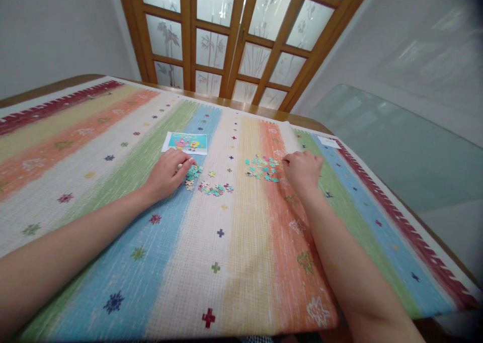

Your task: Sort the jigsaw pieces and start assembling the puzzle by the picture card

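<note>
Small jigsaw pieces lie in two loose groups on a striped cloth [241, 262]. The left group [209, 184] is beige, teal and pink; the right group [262, 168] is mostly teal. My left hand [168, 172] rests on the cloth with its fingers curled down onto the edge of the left group. My right hand [302, 168] lies knuckles up beside the right group, fingers bent onto the pieces there. A small cartoon picture card [185, 143] lies flat just beyond my left hand.
The striped cloth covers a wooden table [241, 107]. A small white slip [329, 142] lies near the cloth's far right edge. A wood-framed frosted glass door [241, 36] stands behind. A glass surface [400, 147] sits to the right.
</note>
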`<state>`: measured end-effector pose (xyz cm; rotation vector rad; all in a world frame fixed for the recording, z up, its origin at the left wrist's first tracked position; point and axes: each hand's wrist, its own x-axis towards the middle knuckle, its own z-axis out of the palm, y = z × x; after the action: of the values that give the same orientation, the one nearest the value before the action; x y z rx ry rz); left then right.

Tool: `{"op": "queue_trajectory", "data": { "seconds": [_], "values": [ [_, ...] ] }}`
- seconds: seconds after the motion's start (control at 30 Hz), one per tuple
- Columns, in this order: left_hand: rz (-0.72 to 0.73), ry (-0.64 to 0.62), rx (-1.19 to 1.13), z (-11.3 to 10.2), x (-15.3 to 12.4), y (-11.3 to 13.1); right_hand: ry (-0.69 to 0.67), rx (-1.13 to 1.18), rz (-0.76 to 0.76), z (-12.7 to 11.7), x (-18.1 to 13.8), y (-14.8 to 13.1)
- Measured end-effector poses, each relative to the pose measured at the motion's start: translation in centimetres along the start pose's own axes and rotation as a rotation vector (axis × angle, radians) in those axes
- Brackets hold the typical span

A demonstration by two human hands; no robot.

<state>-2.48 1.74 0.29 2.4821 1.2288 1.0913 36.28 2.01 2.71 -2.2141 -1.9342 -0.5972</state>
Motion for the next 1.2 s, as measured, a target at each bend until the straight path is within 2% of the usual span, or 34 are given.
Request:
{"op": "queue_trajectory", "data": {
  "seconds": [0.2, 0.37, 0.43, 0.57, 0.67, 0.77, 0.87, 0.97, 1.03, 1.13, 1.2],
  "values": [
    [-0.013, 0.01, 0.012, -0.1, 0.0, -0.1, -0.205, -0.103, 0.045, 0.5, 0.0, 0.0],
    [-0.002, 0.023, 0.017, -0.4, 0.1, -0.3, -0.384, 0.044, 0.154, 0.6, 0.6, 0.8],
    [-0.005, 0.039, 0.03, -0.6, 0.2, -0.6, -0.359, 0.087, 0.195, 0.3, 0.9, 1.4],
    [-0.021, 0.07, 0.051, -1.4, 0.5, -1.7, -0.203, 0.103, 0.211, -0.5, 1.1, 1.4],
    [0.026, -0.001, 0.056, -2.0, 0.6, -2.8, -0.074, 0.173, 0.109, -1.1, 0.7, -0.2],
    [0.121, -0.121, 0.094, -2.4, 0.6, -3.5, 0.028, 0.33, -0.066, -1.8, -0.3, -3.1],
    [0.192, -0.228, 0.118, -2.3, 0.6, -3.6, 0.055, 0.521, -0.265, -2.2, -2.1, -6.3],
    [0.245, -0.316, 0.106, -2.1, 0.6, -3.4, 0.072, 0.656, -0.398, -2.3, -4.3, -9.1],
    [0.257, -0.341, 0.111, -2.0, 0.5, -3.4, 0.09, 0.704, -0.458, -2.1, -5.6, -10.4],
    [0.23, -0.298, 0.14, -2.3, 0.5, -3.7, 0.095, 0.744, -0.552, -1.6, -6.8, -11.4],
    [0.203, -0.268, 0.145, -2.6, 0.5, -4.1, 0.086, 0.767, -0.562, -1.3, -7.0, -11.5]
  ]
}}
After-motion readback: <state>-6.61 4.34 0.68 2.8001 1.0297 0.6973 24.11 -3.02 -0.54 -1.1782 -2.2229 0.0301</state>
